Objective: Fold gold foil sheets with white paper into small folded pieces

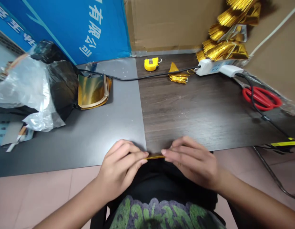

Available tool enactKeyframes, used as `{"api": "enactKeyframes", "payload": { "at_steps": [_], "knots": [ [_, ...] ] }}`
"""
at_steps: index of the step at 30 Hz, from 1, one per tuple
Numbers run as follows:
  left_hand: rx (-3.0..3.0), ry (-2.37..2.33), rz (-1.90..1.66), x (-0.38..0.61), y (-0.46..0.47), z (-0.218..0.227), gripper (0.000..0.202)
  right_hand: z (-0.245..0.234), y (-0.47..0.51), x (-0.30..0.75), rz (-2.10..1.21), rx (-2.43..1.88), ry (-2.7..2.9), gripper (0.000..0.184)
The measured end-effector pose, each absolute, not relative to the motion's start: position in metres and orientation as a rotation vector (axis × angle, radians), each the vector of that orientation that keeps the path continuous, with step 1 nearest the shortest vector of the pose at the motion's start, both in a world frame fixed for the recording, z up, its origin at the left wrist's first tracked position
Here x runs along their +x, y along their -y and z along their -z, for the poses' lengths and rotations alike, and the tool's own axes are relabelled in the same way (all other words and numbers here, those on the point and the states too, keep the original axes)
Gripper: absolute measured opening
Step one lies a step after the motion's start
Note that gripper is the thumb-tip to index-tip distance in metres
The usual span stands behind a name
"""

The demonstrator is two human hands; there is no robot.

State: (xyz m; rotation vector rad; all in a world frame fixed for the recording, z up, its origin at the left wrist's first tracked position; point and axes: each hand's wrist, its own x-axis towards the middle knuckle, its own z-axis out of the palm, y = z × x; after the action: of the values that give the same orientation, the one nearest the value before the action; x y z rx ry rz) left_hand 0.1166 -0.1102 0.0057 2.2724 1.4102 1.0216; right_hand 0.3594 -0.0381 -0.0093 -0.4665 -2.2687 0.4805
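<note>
A narrow gold foil strip [156, 156] stretches between my two hands at the front edge of the table. Its left end is pinched between the thumb and fingers of my left hand [124, 162]. At the other end, the fingertips of my right hand [191, 159] close on the strip. Most of the strip's ends are covered by my fingers. Farther back on the left lies a stack of gold foil sheets [91, 90]. A small fringed gold foil piece [177, 74] rests near the back of the table.
Red-handled scissors [261, 98] lie at the right, beside a white power strip [209, 66] and its black cable. A yellow tape measure [151, 64] sits at the back. Gold fringed bundles [218, 49] are piled at back right. Plastic bags [42, 82] occupy the left, before a blue box [90, 28].
</note>
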Motion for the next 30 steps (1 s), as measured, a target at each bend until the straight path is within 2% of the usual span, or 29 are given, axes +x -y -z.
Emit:
{"api": "enactKeyframes", "payload": {
  "at_steps": [4, 8, 12, 17, 25, 30],
  "knots": [
    [2.065, -1.406, -0.911, 0.105, 0.072, -0.034, 0.01, -0.014, -0.002, 0.345, -0.506, -0.453, 2.296, 0.019],
    [2.055, -1.495, -0.878, 0.091, 0.03, -0.047, 0.016, -0.03, -0.047, 0.331, -0.435, -0.417, 2.311, 0.008],
    [1.955, -1.507, -0.862, 0.085, -0.003, -0.046, 0.021, -0.032, -0.083, 0.317, -0.479, -0.38, 2.345, 0.013],
    [1.904, -1.435, -1.005, 0.082, -0.03, -0.035, 0.018, -0.021, -0.105, 0.305, -0.578, -0.5, 2.294, 0.008],
    [1.795, -1.499, -0.919, 0.083, -0.045, -0.013, 0.02, 0.002, -0.111, 0.307, -0.956, -0.722, 2.176, 0.009],
    [1.694, -1.485, -0.908, 0.082, -0.047, -0.005, 0.023, 0.007, -0.112, 0.312, -0.819, -0.756, 2.254, 0.01]
  ]
}}
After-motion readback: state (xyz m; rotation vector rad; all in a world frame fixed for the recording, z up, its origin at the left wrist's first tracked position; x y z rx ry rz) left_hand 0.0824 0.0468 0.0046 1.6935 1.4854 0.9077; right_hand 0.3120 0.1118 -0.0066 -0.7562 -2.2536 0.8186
